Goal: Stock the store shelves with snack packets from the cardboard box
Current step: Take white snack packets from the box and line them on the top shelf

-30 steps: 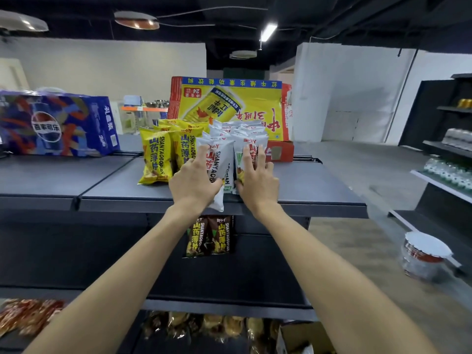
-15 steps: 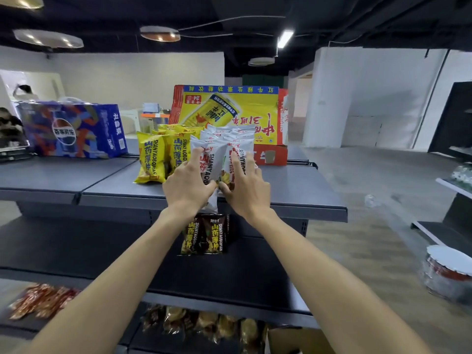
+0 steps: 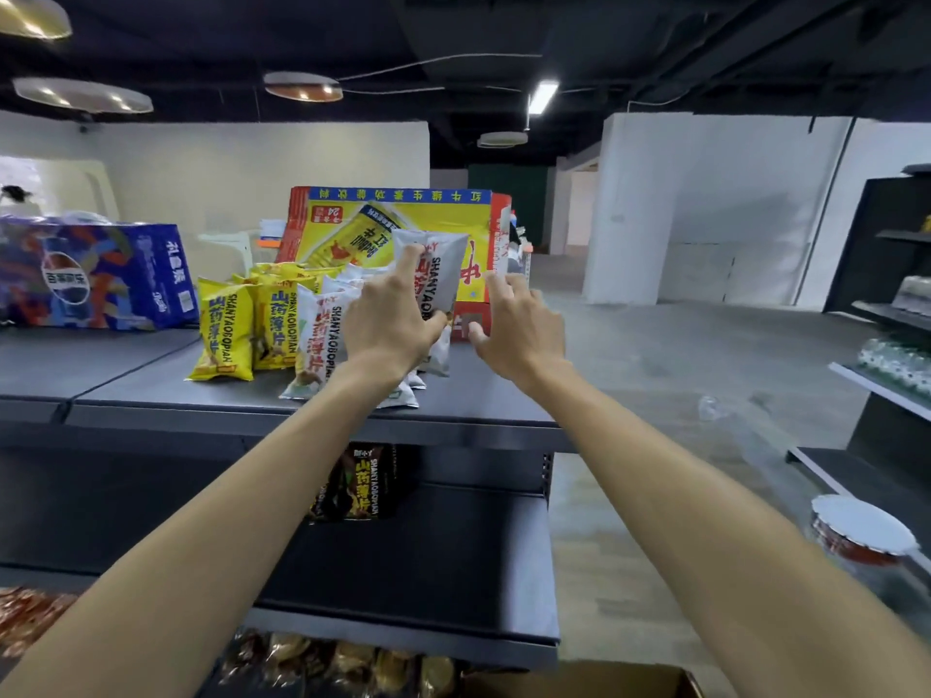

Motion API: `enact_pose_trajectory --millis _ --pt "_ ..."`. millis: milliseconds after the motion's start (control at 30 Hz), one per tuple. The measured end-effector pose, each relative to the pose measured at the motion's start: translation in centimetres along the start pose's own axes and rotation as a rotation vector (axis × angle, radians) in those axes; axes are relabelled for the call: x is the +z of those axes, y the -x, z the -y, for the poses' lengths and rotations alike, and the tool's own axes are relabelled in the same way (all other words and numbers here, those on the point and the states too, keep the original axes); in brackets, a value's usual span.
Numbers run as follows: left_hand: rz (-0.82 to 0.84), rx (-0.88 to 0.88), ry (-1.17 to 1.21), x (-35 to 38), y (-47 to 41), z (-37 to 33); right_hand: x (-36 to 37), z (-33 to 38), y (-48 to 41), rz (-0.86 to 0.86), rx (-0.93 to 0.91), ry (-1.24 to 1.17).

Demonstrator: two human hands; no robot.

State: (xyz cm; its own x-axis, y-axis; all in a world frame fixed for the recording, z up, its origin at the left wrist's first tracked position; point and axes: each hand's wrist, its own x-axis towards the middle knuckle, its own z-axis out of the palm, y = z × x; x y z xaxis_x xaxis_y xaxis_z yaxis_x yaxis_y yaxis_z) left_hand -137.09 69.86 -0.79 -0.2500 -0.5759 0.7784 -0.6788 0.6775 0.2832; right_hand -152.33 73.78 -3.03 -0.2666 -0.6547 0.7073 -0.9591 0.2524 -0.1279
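A person's left hand (image 3: 390, 327) grips a white snack packet (image 3: 443, 274) above the top shelf (image 3: 478, 400), while the right hand (image 3: 521, 332) hovers beside it, fingers (image 3: 504, 294) spread wide.

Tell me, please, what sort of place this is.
Most likely a shop, mid-stocking: dark metal shelves carry yellow snack packets and white snack packets, a yellow drinks carton stands behind them, and another stocked rack stands at the right.

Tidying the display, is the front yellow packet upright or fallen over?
Upright: the front yellow packet stands on its bottom edge on the top shelf.
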Motion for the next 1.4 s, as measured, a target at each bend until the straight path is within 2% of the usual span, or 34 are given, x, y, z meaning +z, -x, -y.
enact_pose_trajectory --millis 133,267,600,800,1033,1100,1300,1400 --pt "0.039 0.037 0.087 3.2 -2.2 -2.8 -0.4 -3.3 -1.6 0.021 0.016 0.066" --pt "0.141 0.019 0.08 7.7 -4.3 -3.2 0.1 -6.0 -3.6 0.111 0.037 0.175" --pt "0.281 -0.129 0.024 18.5 -8.0 -1.4 6.8 -8.6 -8.8 0.208 0.064 0.217" --pt "0.253 -0.222 -0.016 23.1 -10.8 0.3 11.3 -8.9 -10.5 0.27 0.058 0.198" --pt "0.156 -0.187 -0.09 25.9 -11.5 1.0 13.3 -9.1 -10.7 0.262 0.09 0.132" --pt "0.192 -0.18 -0.133 26.2 -10.7 0.8 13.6 -9.2 -10.4 0.262 0.093 0.129" --pt "0.392 -0.216 -0.014 23.8 -9.8 0.4 12.2 -9.5 -8.8 0.294 0.111 0.148" --pt "0.42 -0.207 0.015 22.4 -9.2 -0.1 10.5 -9.4 -7.8 0.288 0.111 0.14"
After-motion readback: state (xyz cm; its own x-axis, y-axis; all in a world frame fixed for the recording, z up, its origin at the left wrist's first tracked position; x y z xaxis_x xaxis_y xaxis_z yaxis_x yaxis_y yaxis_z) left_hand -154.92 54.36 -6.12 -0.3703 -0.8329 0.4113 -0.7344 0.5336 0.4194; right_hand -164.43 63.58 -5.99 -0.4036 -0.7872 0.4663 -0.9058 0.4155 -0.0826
